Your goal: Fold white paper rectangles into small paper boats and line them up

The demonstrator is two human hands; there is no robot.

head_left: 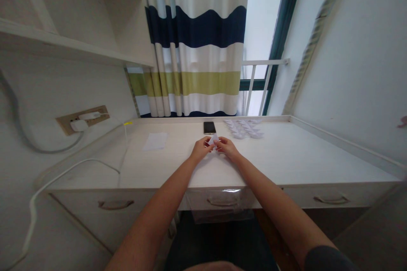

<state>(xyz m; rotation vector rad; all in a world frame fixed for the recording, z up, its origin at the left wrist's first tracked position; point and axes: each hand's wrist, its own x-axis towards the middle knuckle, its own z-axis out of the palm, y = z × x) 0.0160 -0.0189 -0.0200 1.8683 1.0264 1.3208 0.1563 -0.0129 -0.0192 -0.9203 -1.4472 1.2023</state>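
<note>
A small white piece of folded paper (213, 139) is held up between both hands, just above the desk. My left hand (202, 148) grips its left side, fingers closed around the edge. On the other side, my right hand (227, 147) pinches it near the lower right. The paper comes to a point at the top; its lower part is hidden by the fingers. Directly behind it lies a dark phone (209, 127). To the right of the phone, several folded white paper pieces (244, 128) sit in rows.
White paper sheets (155, 141) lie on the left part of the white desk (295, 152). A white cable (92, 160) crosses the desk's left end, near a wall socket (82, 119). A shelf (79, 51) overhangs at upper left. Clear plastic (219, 211) hangs over the front edge.
</note>
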